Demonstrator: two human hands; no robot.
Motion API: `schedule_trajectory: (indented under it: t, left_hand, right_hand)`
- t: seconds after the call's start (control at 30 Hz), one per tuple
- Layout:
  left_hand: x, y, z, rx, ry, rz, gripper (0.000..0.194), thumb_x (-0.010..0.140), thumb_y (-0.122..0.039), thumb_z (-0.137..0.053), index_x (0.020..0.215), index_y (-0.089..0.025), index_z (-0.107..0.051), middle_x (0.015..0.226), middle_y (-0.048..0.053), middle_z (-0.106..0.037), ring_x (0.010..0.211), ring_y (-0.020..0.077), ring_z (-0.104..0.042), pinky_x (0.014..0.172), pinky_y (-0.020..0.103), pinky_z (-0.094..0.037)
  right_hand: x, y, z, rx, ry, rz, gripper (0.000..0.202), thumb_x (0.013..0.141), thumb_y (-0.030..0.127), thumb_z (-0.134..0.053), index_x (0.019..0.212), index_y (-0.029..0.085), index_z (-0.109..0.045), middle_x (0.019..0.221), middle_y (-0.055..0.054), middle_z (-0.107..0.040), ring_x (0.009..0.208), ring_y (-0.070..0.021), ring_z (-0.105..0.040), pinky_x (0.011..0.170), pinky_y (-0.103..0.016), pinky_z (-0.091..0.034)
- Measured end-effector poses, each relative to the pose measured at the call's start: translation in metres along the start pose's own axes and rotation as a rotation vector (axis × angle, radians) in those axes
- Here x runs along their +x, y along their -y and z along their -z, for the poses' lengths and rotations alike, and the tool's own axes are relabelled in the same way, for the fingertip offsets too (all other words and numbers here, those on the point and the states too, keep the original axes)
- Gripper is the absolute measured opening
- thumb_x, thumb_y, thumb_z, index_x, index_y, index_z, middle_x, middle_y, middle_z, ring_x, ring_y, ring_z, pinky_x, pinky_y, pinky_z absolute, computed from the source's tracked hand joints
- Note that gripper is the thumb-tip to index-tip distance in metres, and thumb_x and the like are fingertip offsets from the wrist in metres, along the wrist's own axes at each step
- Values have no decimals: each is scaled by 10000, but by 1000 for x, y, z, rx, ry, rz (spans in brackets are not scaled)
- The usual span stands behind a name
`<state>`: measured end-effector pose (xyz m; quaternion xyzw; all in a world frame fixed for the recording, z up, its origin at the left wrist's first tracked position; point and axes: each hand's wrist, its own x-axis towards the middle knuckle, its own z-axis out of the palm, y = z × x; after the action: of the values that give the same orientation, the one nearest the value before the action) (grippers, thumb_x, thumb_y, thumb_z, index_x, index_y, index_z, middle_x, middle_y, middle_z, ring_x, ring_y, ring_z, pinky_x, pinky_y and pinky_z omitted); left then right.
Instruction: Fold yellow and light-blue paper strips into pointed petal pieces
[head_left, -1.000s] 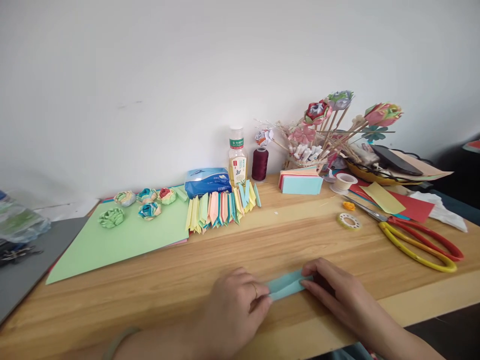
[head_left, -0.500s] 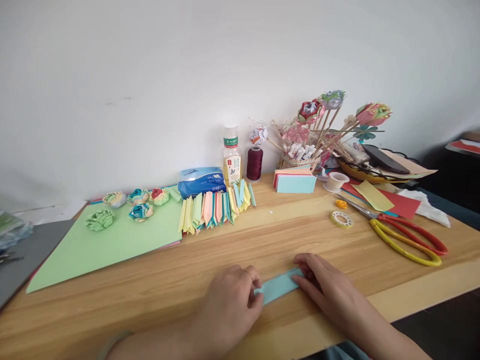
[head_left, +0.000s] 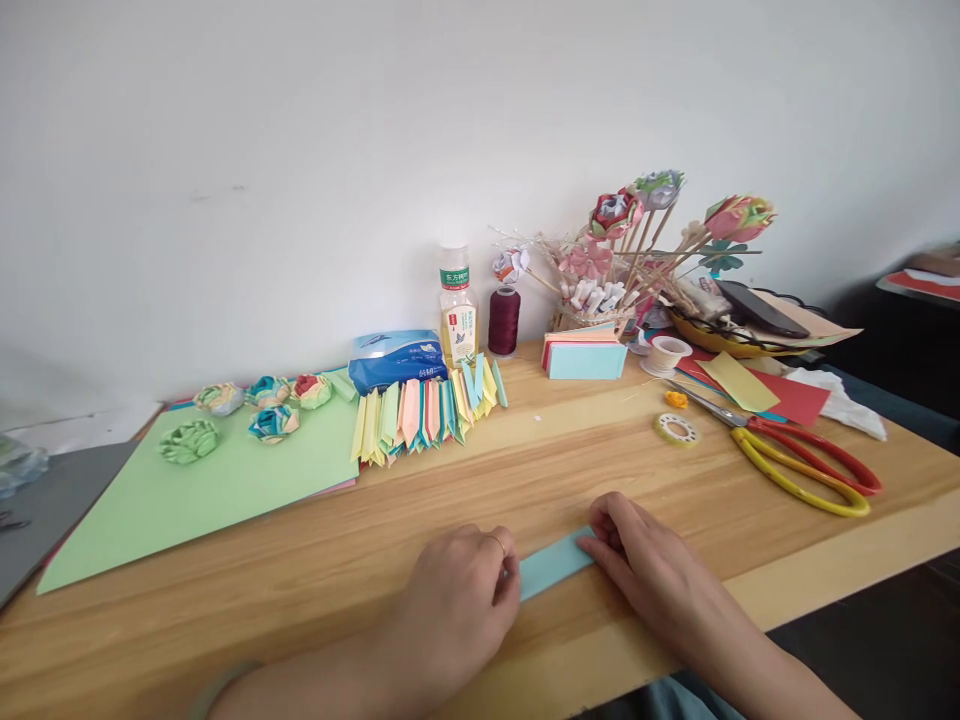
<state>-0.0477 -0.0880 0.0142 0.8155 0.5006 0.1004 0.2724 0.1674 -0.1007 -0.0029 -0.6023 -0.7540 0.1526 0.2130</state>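
A light-blue strip of paper [head_left: 555, 566] lies slantwise low over the wooden table [head_left: 420, 510], held between both hands. My left hand [head_left: 465, 595], a ring on one finger, is closed on the strip's left end, which it hides. At the other end, the thumb and fingers of my right hand [head_left: 634, 550] pinch the paper. Beyond the hands stands a row of folded paper pieces [head_left: 420, 420] in yellow, green, pink and blue. A block of light-blue and pink paper slips [head_left: 587, 361] stands farther back.
Several paper flowers [head_left: 189, 440] rest on a green sheet [head_left: 247, 500] at left. Scissors [head_left: 799, 460], a tape roll [head_left: 677, 430] and a thread spool [head_left: 666, 355] lie at right. Along the wall are a tissue pack [head_left: 397, 360], a bottle [head_left: 458, 310] and dark red thread [head_left: 503, 320].
The view has shifted slightly. Both hands keep hold of the blue strip; the left thumb has drawn in a little at its end.
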Motion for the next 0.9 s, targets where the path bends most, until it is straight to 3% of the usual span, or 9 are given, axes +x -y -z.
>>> schedule_trajectory:
  t: [0.4, 0.5, 0.57, 0.7, 0.83, 0.9]
  left_hand:
    - [0, -3, 0, 53, -17, -30, 149, 787, -99, -463, 709, -192, -551, 695, -2, -590, 636, 142, -542, 582, 243, -360]
    - [-2, -2, -1, 128, -39, -131, 168, 813, -84, -446, 782, -189, -573, 762, 20, -576, 732, 168, -531, 610, 258, -366]
    - [-3, 0, -2, 197, -59, -245, 225, 830, -74, -449, 930, -206, -602, 878, 47, -566, 825, 194, -508, 657, 279, -380]
    - [-4, 6, -8, 365, -106, -447, 327, 898, -167, -481, 1158, -345, -565, 1002, 48, -549, 844, 205, -461, 702, 312, -371]
    - [-3, 8, -10, 465, -158, -517, 287, 931, -259, -477, 1188, -358, -557, 992, 53, -569, 837, 204, -447, 687, 317, -336]
    - [-1, 7, -9, 479, -157, -521, 282, 933, -261, -480, 1180, -370, -562, 1007, 52, -571, 850, 202, -448, 692, 319, -323]
  right_hand:
    - [3, 2, 4, -104, 0, 30, 166, 849, 273, -476, 734, 247, -359, 660, -5, -563, 606, -193, -577, 524, -288, -427]
    - [2, 1, 3, -134, -20, 15, 190, 845, 306, -488, 718, 248, -359, 658, -2, -556, 594, -190, -566, 501, -280, -408]
    - [0, 1, 1, -157, -53, 15, 193, 843, 311, -490, 712, 246, -364, 655, -1, -550, 589, -189, -560, 489, -276, -393]
    - [-2, 0, -2, -133, -75, 20, 168, 853, 292, -487, 720, 238, -400, 672, -6, -555, 621, -188, -564, 528, -285, -418]
    - [-1, -4, 3, -37, -64, 16, 130, 871, 263, -471, 745, 231, -457, 693, -10, -578, 633, -174, -577, 552, -288, -461]
    - [-3, -6, 7, 0, -126, 54, 139, 898, 260, -434, 784, 225, -505, 727, -25, -605, 660, -171, -597, 574, -288, -489]
